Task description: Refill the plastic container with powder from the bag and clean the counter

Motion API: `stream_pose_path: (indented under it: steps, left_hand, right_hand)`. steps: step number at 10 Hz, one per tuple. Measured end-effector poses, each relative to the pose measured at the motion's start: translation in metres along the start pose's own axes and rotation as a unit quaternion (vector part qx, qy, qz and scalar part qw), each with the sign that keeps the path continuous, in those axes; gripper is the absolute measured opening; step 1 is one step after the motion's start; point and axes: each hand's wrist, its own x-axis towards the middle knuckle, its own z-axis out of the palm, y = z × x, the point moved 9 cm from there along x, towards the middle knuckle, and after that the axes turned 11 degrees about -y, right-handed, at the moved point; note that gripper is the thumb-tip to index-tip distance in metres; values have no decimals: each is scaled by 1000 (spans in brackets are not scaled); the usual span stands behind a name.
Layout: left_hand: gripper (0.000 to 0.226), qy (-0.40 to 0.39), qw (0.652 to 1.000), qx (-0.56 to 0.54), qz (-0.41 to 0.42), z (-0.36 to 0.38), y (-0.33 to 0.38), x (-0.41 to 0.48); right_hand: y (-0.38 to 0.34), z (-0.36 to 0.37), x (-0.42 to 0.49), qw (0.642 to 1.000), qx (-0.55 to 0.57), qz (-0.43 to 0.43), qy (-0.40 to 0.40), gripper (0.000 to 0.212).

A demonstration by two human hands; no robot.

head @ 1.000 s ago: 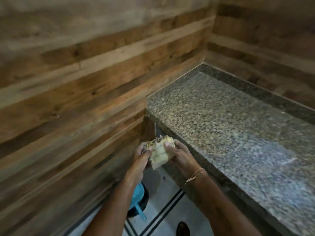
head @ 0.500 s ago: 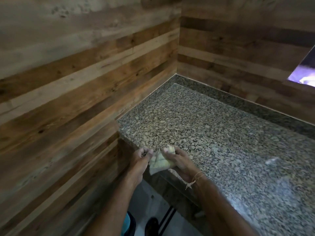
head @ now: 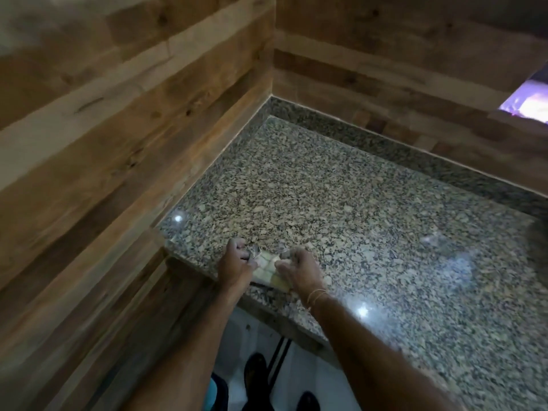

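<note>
A small pale yellow checked cloth (head: pixel 267 267) with a frayed grey edge lies at the front left corner of the speckled granite counter (head: pixel 341 209). My left hand (head: pixel 235 266) grips its left side and my right hand (head: pixel 299 269) grips its right side, stretching it flat between them on the stone. A thin thread bracelet circles my right wrist. No plastic container and no powder bag are in view.
Wood-plank walls (head: pixel 124 123) close the counter in on the left and at the back. A bright opening (head: pixel 526 102) shows at the upper right. Below the counter edge lie a white tiled floor (head: pixel 258 339), dark shoes (head: pixel 255 369) and something blue (head: pixel 214 393).
Both hands have carried the cloth up from below the counter edge onto the counter corner and spread it out. The view has shifted forward over the counter.
</note>
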Motion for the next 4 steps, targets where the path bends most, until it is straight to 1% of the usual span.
stream_pose_path:
  steps: [1,2,3,4]
  left_hand:
    - [29,5,981,181,64,5,8,4]
    - [23,-9,969,232,86,7,8,6]
    - [21,-20,967,234,101,5,14,0]
    - [27,4,963,238,123,6,35,-16]
  right_hand:
    - [0,-8,2,969,-222,-26,106,14]
    - [-5,-7,-3,958,-255,-46,125,13]
    - [-8,-14,-17,969,-211,-78,106,12]
    - [-20,-36,-46,963,-191,-132,136,11]
